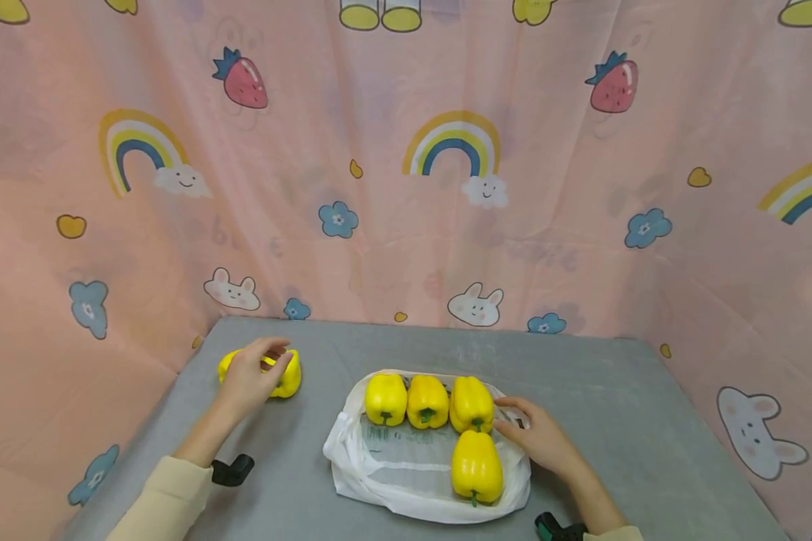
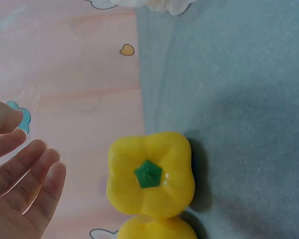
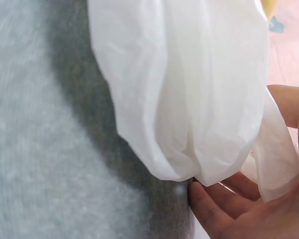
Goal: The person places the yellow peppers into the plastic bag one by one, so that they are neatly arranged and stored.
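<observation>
My left hand [image 1: 271, 361] hovers with relaxed fingers over a yellow bell pepper [image 1: 287, 376] at the table's left edge. In the left wrist view the hand [image 2: 25, 179] is spread and apart from that pepper [image 2: 149, 174]; a second yellow pepper [image 2: 157, 230] lies just behind it. A white plastic bag [image 1: 379, 466] lies flat in the middle with several yellow peppers on it: a row of three [image 1: 428, 402] and one nearer me [image 1: 477, 467]. My right hand [image 1: 510, 417] pinches the bag's right edge; the film [image 3: 189, 89] passes between thumb and fingers [image 3: 214, 214].
The grey table [image 1: 616, 421] is walled on three sides by a pink patterned curtain [image 1: 406, 225], which hangs close behind the left peppers. Black wrist mounts [image 1: 233, 469] sit on both forearms. Bare grey surface lies to the right of the bag.
</observation>
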Motion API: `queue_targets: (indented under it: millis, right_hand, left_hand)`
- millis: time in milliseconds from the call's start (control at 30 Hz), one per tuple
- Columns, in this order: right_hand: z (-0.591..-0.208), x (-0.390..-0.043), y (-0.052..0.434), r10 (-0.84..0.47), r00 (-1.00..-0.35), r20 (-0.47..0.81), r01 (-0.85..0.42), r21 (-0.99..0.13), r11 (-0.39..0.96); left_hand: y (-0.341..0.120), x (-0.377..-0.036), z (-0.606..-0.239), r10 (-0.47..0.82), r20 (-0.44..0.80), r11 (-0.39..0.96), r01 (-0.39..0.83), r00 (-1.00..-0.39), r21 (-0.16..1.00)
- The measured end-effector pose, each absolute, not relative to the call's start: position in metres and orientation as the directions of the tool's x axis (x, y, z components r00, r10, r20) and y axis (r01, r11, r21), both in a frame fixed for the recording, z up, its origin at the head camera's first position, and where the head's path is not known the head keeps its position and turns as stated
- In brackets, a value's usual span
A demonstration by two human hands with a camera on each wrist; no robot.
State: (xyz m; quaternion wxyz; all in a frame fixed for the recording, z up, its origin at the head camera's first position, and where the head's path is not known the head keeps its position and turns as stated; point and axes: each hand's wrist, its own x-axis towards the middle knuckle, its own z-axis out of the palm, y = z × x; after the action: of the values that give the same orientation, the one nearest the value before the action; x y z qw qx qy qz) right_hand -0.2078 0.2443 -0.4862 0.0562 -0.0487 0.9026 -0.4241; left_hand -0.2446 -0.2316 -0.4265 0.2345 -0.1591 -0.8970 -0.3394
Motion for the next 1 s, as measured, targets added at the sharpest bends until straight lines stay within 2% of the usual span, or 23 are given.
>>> queue_targets:
  millis: [467,1000]
  right_hand:
    - [-0.485,-0.206,0.244,-0.142,-0.989,-0.053,-0.049,-0.774,0.631]
    - [-0.487,-0.207,0.244,-0.132,-0.990,-0.054,-0.043,-0.771,0.635]
  left_hand:
    - [-0.248,-0.255,-0.430,0.058,0.500,0.725,0.381,-0.864,0.573]
    - [-0.252,-0.267,-0.446,0.047,0.310,0.758,0.236,-0.950,0.608]
